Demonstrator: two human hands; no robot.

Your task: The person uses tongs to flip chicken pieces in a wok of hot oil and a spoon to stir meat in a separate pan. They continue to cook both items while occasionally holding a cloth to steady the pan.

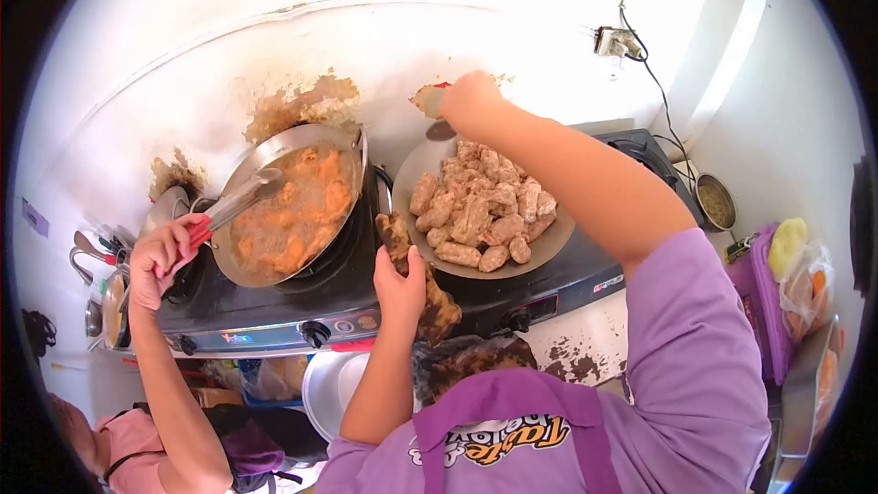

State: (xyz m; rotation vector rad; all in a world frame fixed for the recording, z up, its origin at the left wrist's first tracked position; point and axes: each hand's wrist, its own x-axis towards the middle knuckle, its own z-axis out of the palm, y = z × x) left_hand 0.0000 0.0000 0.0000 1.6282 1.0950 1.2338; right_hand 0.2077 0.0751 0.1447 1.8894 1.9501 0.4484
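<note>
My left hand [400, 282] grips a brown, stained cloth [439, 311] at the near left edge of a pan. Breaded, uncooked-looking meat pieces [471, 210] are heaped in this wide grey pan [540, 252]. Beyond its far rim, close to the wall, my right hand [472, 99] is closed. Something small and red [443, 85] shows beside its fingers, too hidden to name. To the left, golden-orange pieces [302, 192] bubble in oil in a wok [240, 273].
A co-worker's hand [163, 261] at the left holds red-handled metal tongs [242, 197] over the wok. Both pans stand on a black gas stove [357, 316]. At the right are a small bowl [715, 201] and a purple basket [764, 311]. A cable [660, 96] hangs on the wall.
</note>
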